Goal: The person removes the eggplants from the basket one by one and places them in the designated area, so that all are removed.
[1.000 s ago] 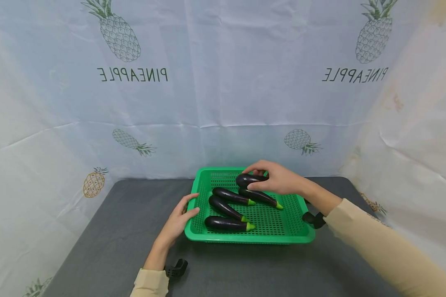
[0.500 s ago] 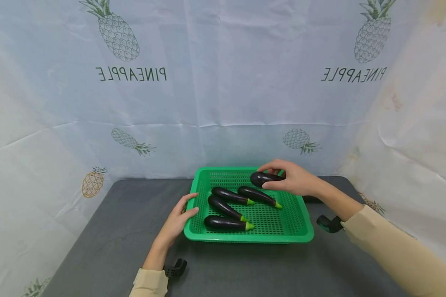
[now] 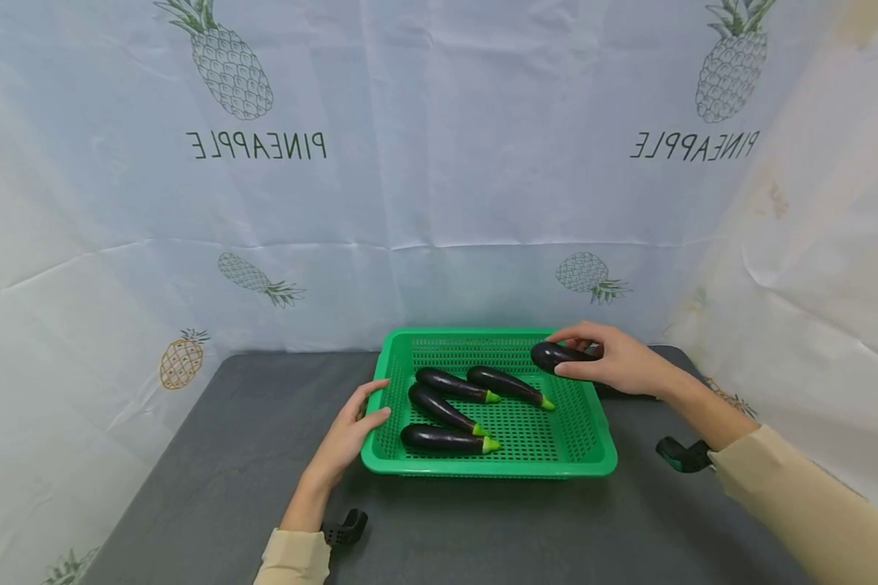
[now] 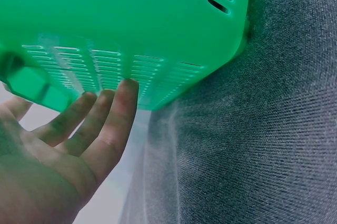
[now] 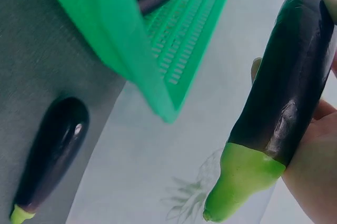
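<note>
- One grey table bearing one green basket.
- Left hand, fingers straight, rests against the basket's left wall.
- Right hand grips one eggplant raised over the basket's far right corner; long axis left-right, rounded end leftward.
- Four eggplants lie in the basket; one on the table beside it.

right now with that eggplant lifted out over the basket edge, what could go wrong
The right hand holds the lifted eggplant from one side with its green stem end free; the glossy skin could slip from that grip. Another eggplant already lies on the table beside the green basket, so the held one may land on it and roll. The left hand only rests on the basket's rim, so a knock could shift it.
</note>
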Tool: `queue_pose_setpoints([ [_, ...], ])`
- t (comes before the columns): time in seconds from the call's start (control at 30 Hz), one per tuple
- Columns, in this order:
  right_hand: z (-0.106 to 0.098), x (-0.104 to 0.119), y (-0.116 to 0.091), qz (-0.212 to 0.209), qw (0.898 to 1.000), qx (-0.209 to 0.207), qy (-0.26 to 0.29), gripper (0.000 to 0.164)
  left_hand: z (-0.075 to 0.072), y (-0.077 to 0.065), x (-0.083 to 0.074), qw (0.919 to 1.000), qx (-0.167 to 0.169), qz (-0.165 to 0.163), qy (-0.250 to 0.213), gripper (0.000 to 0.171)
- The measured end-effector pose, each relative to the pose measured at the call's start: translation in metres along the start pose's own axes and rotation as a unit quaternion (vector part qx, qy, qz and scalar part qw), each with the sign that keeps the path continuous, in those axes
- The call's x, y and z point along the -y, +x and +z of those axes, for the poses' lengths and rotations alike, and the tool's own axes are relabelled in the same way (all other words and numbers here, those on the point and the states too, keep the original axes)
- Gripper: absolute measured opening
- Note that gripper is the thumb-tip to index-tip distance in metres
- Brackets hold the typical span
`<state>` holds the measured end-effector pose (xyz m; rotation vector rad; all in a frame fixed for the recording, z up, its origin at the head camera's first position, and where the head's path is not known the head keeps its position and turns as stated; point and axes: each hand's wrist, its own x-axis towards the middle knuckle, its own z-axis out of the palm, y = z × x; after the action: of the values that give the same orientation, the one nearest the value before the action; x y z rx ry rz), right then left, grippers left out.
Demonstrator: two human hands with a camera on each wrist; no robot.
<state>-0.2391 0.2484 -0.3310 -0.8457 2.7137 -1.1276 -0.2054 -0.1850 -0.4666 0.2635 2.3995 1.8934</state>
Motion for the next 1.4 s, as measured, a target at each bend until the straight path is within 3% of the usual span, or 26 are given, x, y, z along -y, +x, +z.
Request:
queue_pose_setpoints([
  [0.23, -0.009, -0.014, -0.014, 0.024, 1.000, -0.010, 0.017, 0.043, 0.000, 0.000, -0.001, 1.0000, 0.002, -0.004, -0.005, 0.052],
  [0.87, -0.017, -0.064, -0.045, 0.053, 0.996, -0.047, -0.054, 0.044, 0.000, 0.001, -0.001, 0.9998, 0.006, -0.011, -0.013, 0.052],
  [1.07, -0.015, -0.081, -0.050, 0.073, 0.995, -0.039, -0.049, 0.046, -0.001, 0.001, -0.001, 0.9998, 0.007, -0.011, -0.016, 0.052],
  [1.4, -0.004, -0.106, -0.059, 0.073, 0.996, -0.028, -0.048, 0.046, 0.000, 0.000, -0.001, 0.9999, 0.003, -0.010, -0.012, 0.052],
])
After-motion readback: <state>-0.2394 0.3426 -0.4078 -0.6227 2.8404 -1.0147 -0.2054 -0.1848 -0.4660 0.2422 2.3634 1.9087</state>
